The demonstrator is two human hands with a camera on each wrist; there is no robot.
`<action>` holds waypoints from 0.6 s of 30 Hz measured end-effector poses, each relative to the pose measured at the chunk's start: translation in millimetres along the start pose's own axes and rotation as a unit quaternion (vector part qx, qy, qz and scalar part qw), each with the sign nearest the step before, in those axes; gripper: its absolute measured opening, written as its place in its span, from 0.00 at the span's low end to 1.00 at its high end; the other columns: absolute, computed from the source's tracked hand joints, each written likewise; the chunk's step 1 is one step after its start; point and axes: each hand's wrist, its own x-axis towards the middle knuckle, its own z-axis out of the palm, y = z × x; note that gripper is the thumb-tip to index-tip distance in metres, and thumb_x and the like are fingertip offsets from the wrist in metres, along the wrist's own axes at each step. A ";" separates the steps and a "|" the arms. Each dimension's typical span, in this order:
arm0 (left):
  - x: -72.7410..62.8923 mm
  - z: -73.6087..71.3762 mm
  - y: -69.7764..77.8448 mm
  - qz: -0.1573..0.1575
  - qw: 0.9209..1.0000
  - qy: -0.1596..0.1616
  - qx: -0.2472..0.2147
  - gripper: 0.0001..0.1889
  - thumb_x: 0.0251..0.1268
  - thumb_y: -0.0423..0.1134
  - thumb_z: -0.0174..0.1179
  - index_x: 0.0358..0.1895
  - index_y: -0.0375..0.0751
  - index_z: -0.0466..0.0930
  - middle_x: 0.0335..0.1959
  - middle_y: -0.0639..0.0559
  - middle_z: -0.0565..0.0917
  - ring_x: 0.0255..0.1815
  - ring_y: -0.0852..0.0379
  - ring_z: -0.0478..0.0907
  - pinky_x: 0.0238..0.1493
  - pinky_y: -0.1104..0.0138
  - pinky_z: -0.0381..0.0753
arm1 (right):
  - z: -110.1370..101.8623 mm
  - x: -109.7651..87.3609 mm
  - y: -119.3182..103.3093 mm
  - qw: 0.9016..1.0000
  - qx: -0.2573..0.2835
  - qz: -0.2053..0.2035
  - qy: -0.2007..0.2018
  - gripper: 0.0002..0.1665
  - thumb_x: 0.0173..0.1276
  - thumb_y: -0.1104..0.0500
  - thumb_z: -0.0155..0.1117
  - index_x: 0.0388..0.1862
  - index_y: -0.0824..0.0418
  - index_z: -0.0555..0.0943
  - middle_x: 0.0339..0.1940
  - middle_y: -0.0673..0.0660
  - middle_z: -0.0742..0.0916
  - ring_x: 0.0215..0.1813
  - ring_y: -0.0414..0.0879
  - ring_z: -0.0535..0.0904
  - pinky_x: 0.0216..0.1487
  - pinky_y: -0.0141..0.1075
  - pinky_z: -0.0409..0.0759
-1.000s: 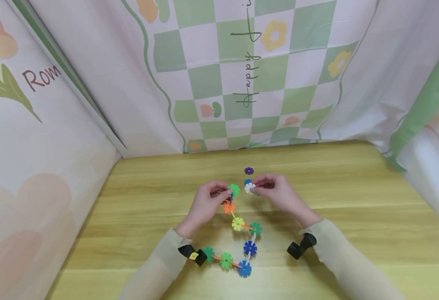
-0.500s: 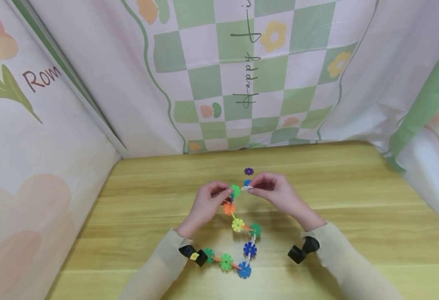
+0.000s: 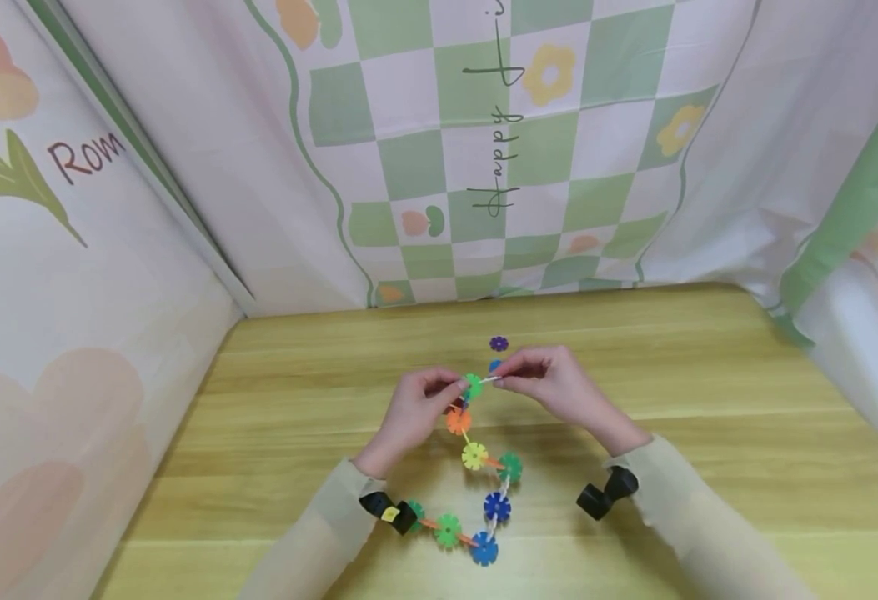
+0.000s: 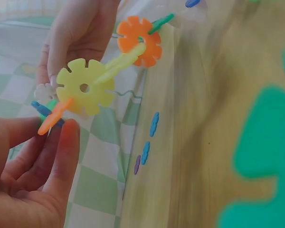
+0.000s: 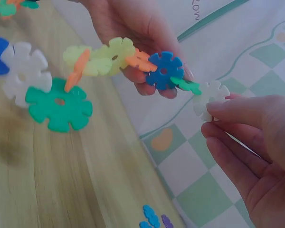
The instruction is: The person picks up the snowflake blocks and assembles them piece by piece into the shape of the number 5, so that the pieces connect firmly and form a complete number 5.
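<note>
Between thumb and fingers, my left hand [image 3: 416,410] pinches the end of a chain of colourful plastic snowflake discs. A light green disc [image 3: 473,386] tops that end, with a blue disc [image 5: 165,71] joined behind it. My right hand [image 3: 559,387] pinches a white snowflake disc [image 5: 211,99], turned edge-on in the head view. Its rim meets the light green disc; how deeply their slots interlock cannot be told. From my left hand the chain runs down past an orange disc [image 3: 459,421], a yellow disc [image 3: 474,456] and a dark blue disc [image 3: 497,507].
Beyond my hands, a purple disc [image 3: 499,343] and a blue disc [image 3: 494,366] lie loose on the wooden table [image 3: 318,358]. The left wrist view shows another loose blue disc [image 4: 154,124] there. A patterned curtain [image 3: 476,167] stands behind the table.
My right hand has turned the white disc from face-on to edge-on and brought it left against the light green disc. The chain's lower part has shifted slightly toward me.
</note>
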 end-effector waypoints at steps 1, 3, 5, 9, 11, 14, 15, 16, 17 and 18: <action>-0.1 0.2 -0.1 0.001 1.000 0.001 0.000 0.11 0.76 0.39 0.61 0.46 0.34 0.86 0.35 0.48 0.87 0.34 0.53 0.85 0.39 0.62 0.87 | -0.2 0.5 0.1 1.000 0.001 0.000 -0.002 0.06 0.67 0.67 0.72 0.41 0.61 0.89 0.38 0.53 0.90 0.41 0.58 0.87 0.44 0.39 0.87; -0.4 0.9 -0.2 0.002 1.000 0.003 -0.001 0.10 0.76 0.39 0.61 0.46 0.34 0.86 0.35 0.48 0.87 0.34 0.53 0.85 0.39 0.62 0.87 | -0.4 1.3 -1.0 1.000 0.000 -0.001 -0.006 0.06 0.67 0.67 0.72 0.41 0.61 0.89 0.38 0.53 0.90 0.41 0.60 0.87 0.44 0.39 0.87; -0.9 1.6 -0.4 0.004 1.000 0.005 0.002 0.10 0.76 0.38 0.61 0.45 0.34 0.86 0.34 0.48 0.87 0.34 0.53 0.85 0.39 0.63 0.87 | -0.3 1.5 -1.7 1.000 -0.002 -0.002 -0.007 0.06 0.67 0.68 0.72 0.41 0.61 0.89 0.38 0.53 0.90 0.41 0.60 0.87 0.44 0.39 0.87; -0.9 2.7 -1.5 0.011 1.000 0.010 0.006 0.10 0.76 0.38 0.61 0.44 0.33 0.86 0.33 0.46 0.87 0.33 0.54 0.85 0.37 0.64 0.87 | -0.5 2.5 -3.5 1.000 -0.013 -0.008 -0.012 0.06 0.67 0.68 0.72 0.40 0.60 0.90 0.38 0.52 0.90 0.40 0.56 0.87 0.42 0.38 0.87; -0.9 3.0 -1.4 0.012 1.000 0.014 0.009 0.10 0.76 0.38 0.61 0.44 0.33 0.86 0.33 0.45 0.87 0.32 0.54 0.85 0.36 0.65 0.86 | -0.9 3.4 -4.1 1.000 -0.021 -0.011 -0.015 0.05 0.67 0.67 0.72 0.40 0.60 0.90 0.38 0.52 0.90 0.39 0.52 0.87 0.42 0.38 0.87; -0.7 3.2 -0.8 0.011 1.000 0.021 0.015 0.10 0.76 0.38 0.61 0.44 0.34 0.87 0.32 0.45 0.87 0.31 0.55 0.84 0.35 0.65 0.86 | -1.5 4.8 -4.7 0.999 -0.030 -0.012 -0.018 0.04 0.67 0.66 0.72 0.40 0.61 0.90 0.37 0.51 0.90 0.38 0.48 0.87 0.40 0.38 0.87; -0.7 3.3 -0.6 0.010 1.000 0.023 0.016 0.10 0.76 0.38 0.61 0.44 0.34 0.87 0.32 0.45 0.87 0.31 0.55 0.84 0.35 0.66 0.86 | -1.8 5.2 -5.1 0.999 -0.033 -0.011 -0.018 0.04 0.67 0.66 0.73 0.39 0.61 0.90 0.37 0.51 0.90 0.37 0.48 0.87 0.40 0.38 0.87; -0.5 3.4 -0.7 0.009 1.000 0.025 0.016 0.10 0.76 0.38 0.61 0.44 0.34 0.87 0.32 0.46 0.87 0.31 0.55 0.84 0.34 0.66 0.85 | -2.0 5.7 -5.4 0.999 -0.036 -0.011 -0.018 0.04 0.67 0.66 0.73 0.39 0.61 0.90 0.37 0.51 0.90 0.37 0.47 0.87 0.39 0.38 0.87; -0.5 3.6 -0.6 0.009 0.999 0.028 0.018 0.10 0.76 0.38 0.61 0.44 0.34 0.87 0.32 0.46 0.87 0.31 0.55 0.84 0.34 0.66 0.85 | -2.3 6.0 -5.9 0.999 -0.038 -0.010 -0.017 0.04 0.67 0.66 0.73 0.39 0.60 0.90 0.36 0.51 0.90 0.36 0.47 0.86 0.38 0.38 0.87; -0.5 3.8 -0.6 0.009 0.999 0.031 0.020 0.10 0.76 0.38 0.61 0.44 0.35 0.87 0.32 0.46 0.87 0.31 0.56 0.83 0.34 0.67 0.85 | -2.5 6.6 -6.6 0.999 -0.039 -0.009 -0.017 0.04 0.66 0.66 0.73 0.38 0.60 0.90 0.36 0.51 0.90 0.35 0.48 0.86 0.37 0.40 0.87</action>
